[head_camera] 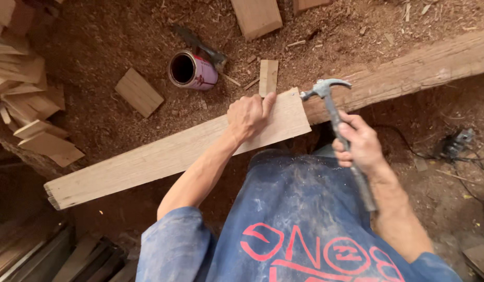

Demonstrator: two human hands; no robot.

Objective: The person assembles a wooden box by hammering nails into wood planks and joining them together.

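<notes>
A rough timber beam (409,73) runs from the right edge toward the middle of the sawdust floor (96,42). A long pale plank (163,154) lies with its long axis slanting from lower left up to its right end, which rests on the beam. The left hand (248,116) presses flat on that end, fingers spread. The right hand (360,143) grips a claw hammer (336,112), head beside the plank's corner. Beyond the plank lies an open pink-labelled tin can (192,70) on its side, mouth facing left.

Dusty blue shirt, red lettering
</notes>
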